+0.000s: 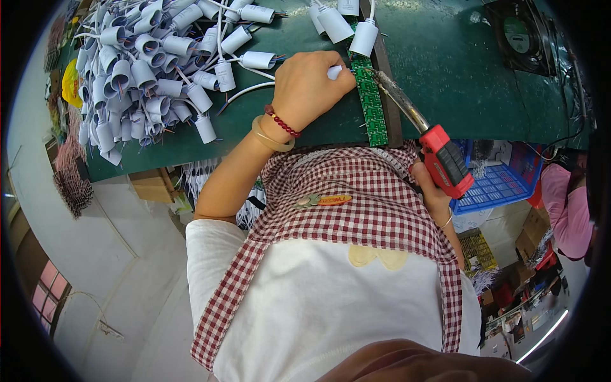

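Note:
My right hand (433,191) is closed round the red and black handle of a soldering iron (440,156). Its metal barrel slants up and left, and the tip meets a strip of small green circuit boards (372,105) near its upper part. Beside the strip, my left hand (312,83) is closed, thumb and fingers pinched on a white lamp holder (334,72) that shows only in part. The strip lies along a dark bar (389,105) on the green tabletop (439,83). White lamp holders (334,24) with cables stand at the strip's far end.
A large heap of white lamp holders (143,73) with wires covers the left of the table. A black fan (519,38) stands at the far right. Below the table's right edge is a blue plastic basket (499,191). Another person's pink sleeve (563,210) shows at right.

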A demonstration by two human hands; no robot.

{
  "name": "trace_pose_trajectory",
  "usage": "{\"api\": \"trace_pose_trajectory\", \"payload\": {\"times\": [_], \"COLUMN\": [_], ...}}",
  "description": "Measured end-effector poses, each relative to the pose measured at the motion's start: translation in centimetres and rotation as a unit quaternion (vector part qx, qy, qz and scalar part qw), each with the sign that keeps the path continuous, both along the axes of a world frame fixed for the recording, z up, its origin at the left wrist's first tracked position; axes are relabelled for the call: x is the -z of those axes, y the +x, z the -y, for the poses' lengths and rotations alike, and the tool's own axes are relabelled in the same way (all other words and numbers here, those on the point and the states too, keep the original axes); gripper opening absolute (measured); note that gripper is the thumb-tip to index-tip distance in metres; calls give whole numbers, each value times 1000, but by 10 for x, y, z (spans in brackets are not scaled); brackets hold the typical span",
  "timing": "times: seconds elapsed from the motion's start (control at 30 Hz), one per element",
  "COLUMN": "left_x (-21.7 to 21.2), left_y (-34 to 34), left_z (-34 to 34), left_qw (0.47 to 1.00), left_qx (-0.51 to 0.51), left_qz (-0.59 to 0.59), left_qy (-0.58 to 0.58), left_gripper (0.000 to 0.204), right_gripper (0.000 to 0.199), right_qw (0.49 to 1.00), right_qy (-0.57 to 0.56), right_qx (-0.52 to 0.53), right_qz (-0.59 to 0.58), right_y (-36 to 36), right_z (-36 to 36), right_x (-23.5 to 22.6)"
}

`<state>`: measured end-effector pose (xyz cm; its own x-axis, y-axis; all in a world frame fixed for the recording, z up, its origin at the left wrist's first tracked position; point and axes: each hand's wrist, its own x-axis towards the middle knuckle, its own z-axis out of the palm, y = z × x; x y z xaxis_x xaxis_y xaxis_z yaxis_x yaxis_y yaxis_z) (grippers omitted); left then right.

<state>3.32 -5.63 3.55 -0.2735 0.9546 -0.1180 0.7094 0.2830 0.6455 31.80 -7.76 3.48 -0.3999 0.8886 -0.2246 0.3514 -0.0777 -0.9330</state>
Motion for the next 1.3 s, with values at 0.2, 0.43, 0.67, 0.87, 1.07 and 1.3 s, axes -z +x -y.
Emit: {"api": "trace_pose_trajectory", "payload": {"times": [0.2,0.43,0.67,0.87,1.07,1.3], "left_x": [-1,0,-1,-1,-1,-2], "left_y": [0,-1,-1,-1,0,1], "left_z": [0,1,0,0,0,-1], "left_qw": [1000,1000,1000,1000,1000,1000], "left_qx": [0,4,2,5,2,1], "left_qz": [10,13,6,9,10,-1], "left_qy": [-10,-7,-12,-11,-11,-13], "left_gripper": [20,21,21,21,21,20], "right_gripper": [12,15,19,25,25,25], "right_qw": [1000,1000,999,998,997,996], "right_qy": [-21,-10,-30,-39,-54,-51], "right_qx": [0,-9,21,35,49,58], "right_qz": [7,15,-16,-16,-37,-52], "right_y": [2,6,5,8,10,9], "right_z": [0,-1,1,3,4,3], "right_x": [0,2,1,3,5,7]}}
